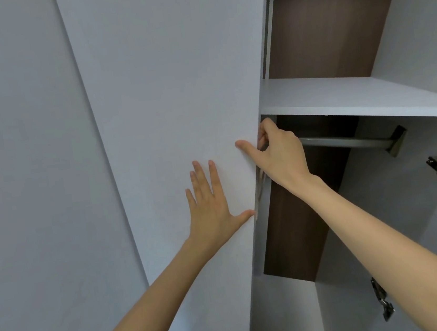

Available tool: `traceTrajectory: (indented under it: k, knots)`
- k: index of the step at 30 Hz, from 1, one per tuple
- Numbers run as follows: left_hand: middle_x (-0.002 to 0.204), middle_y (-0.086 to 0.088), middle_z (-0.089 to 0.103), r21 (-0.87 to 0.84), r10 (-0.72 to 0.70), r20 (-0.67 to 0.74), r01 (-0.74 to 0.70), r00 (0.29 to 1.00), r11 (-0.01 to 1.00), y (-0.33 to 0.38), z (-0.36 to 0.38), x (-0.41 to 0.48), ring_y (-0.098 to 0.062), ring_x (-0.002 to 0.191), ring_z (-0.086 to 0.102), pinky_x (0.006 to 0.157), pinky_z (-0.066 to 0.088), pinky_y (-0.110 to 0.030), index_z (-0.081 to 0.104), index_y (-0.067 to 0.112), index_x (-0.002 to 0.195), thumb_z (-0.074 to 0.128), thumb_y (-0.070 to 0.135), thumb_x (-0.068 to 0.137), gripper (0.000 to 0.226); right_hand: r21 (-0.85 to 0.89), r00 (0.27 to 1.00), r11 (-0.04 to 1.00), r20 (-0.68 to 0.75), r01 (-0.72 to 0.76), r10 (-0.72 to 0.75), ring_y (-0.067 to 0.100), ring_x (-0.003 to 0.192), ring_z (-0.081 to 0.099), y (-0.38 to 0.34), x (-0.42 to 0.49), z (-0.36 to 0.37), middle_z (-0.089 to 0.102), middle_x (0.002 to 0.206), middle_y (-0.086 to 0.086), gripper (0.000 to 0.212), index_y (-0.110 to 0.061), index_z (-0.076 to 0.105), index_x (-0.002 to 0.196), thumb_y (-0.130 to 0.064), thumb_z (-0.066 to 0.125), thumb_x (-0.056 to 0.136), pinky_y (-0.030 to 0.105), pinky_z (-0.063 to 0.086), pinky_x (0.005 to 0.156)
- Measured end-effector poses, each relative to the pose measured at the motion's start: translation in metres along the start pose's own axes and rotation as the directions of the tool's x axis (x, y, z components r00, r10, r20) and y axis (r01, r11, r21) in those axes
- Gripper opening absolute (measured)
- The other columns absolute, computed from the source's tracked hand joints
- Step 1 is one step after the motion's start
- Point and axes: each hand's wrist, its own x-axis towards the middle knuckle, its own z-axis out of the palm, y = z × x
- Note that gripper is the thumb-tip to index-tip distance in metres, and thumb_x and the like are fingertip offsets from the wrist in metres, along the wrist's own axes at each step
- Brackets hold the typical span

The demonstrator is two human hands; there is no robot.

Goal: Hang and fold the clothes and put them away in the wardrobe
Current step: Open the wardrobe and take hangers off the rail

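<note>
1. Two hands on white wardrobe door.
2. Left hand flat against its face, fingers straight, spread.
3. Right hand gripping its edge, thumb in front.
4. Shelf and rail inside.

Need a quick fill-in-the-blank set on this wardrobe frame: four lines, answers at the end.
1. The left hand lies flat on the door; the right hand grips the door's ____.
2. The metal rail runs directly ____ the white shelf.
3. Garments hanging on the rail: ____.
4. The back panel inside is dark ____.
Missing words: edge; below; none; brown.
</note>
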Motion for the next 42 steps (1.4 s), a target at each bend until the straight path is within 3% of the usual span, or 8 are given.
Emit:
traceTrajectory:
  k: [12,20,22,24,27,30,36,42]
  knots:
    - [0.16,-0.003,-0.015,0.053,0.01,0.015,-0.011,1.0,0.999,-0.042,-0.049,-0.106,-0.027,0.148,-0.009,0.119,0.002,-0.051,-0.031,0.026,0.144,0.043,0.076,0.081,0.109,-0.05,0.976,0.979,-0.084,0.197,-0.2,0.009,0.055,0.051,-0.096,-0.074,-0.019,0.055,0.066,-0.003,0.031,-0.014,0.052,0.084,-0.043,0.051,0.096,0.024,0.044,0.055]
    - [0.16,0.004,0.015,0.019,-0.033,-0.136,0.036,0.99,0.999,-0.081,-0.079,-0.153,-0.019,0.146,0.021,0.119,0.01,-0.041,-0.011,0.024,0.152,0.038,0.072,0.086,0.095,0.029,0.936,0.936,-0.044,0.35,-0.349,0.006,0.057,0.05,-0.166,-0.105,-0.007,0.057,0.069,-0.006,0.03,-0.012,0.056,0.088,-0.041,0.053,0.095,0.011,0.034,0.053]
    - [0.15,0.004,0.037,-0.015,-0.056,-0.199,0.054,0.978,0.998,-0.094,-0.09,-0.164,-0.016,0.134,0.041,0.114,0.026,-0.036,-0.005,0.024,0.153,0.042,0.068,0.087,0.092,0.088,0.922,0.918,-0.01,0.386,-0.387,0.005,0.056,0.05,-0.185,-0.107,0.0,0.058,0.069,-0.007,0.03,-0.013,0.055,0.088,-0.042,0.054,0.095,0.014,0.036,0.053]
    - [0.128,0.006,0.055,-0.029,-0.069,-0.256,0.064,0.964,0.998,-0.107,-0.101,-0.176,-0.011,0.109,0.055,0.098,0.044,-0.027,-0.003,0.026,0.153,0.044,0.063,0.09,0.087,0.158,0.906,0.895,0.009,0.416,-0.423,0.005,0.055,0.053,-0.205,-0.103,0.008,0.058,0.065,-0.009,0.032,-0.014,0.055,0.085,-0.045,0.056,0.093,0.021,0.045,0.054]
    - [0.102,0.007,0.061,-0.021,-0.086,-0.299,0.083,0.95,0.996,-0.129,-0.114,-0.195,-0.005,0.08,0.052,0.072,0.043,-0.017,-0.003,0.03,0.153,0.043,0.058,0.093,0.08,0.246,0.89,0.863,0.003,0.442,-0.457,0.006,0.054,0.055,-0.231,-0.098,0.024,0.056,0.06,-0.011,0.036,-0.017,0.053,0.078,-0.05,0.058,0.09,0.03,0.052,0.056]
    - [0.089,0.006,0.057,-0.003,-0.146,-0.329,0.153,0.933,0.988,-0.15,-0.123,-0.21,-0.008,0.074,0.051,0.064,0.035,-0.019,0.005,0.027,0.153,0.039,0.054,0.095,0.072,0.313,0.891,0.845,-0.003,0.433,-0.455,0.006,0.053,0.054,-0.258,-0.095,0.043,0.052,0.054,-0.013,0.04,-0.017,0.05,0.071,-0.053,0.061,0.086,0.033,0.051,0.057]
    - [0.095,-0.002,0.067,-0.059,-0.299,-0.412,0.303,0.86,0.951,-0.203,-0.139,-0.225,-0.019,0.08,0.061,0.066,0.051,-0.037,0.018,0.028,0.139,0.041,0.047,0.097,0.052,0.363,0.893,0.837,0.029,0.409,-0.449,0.008,0.056,0.054,-0.32,-0.094,0.083,0.051,0.052,-0.01,0.039,-0.02,0.048,0.066,-0.05,0.066,0.083,0.027,0.044,0.059]
    - [0.086,0.001,0.067,-0.153,-0.417,-0.404,0.389,0.814,0.908,-0.233,-0.155,-0.221,-0.018,0.068,0.059,0.061,0.049,-0.037,0.026,0.027,0.134,0.043,0.038,0.098,0.041,0.357,0.873,0.83,0.07,0.43,-0.482,0.016,0.061,0.054,-0.36,-0.084,0.119,0.053,0.058,-0.006,0.038,-0.02,0.045,0.068,-0.049,0.061,0.086,0.029,0.039,0.056]
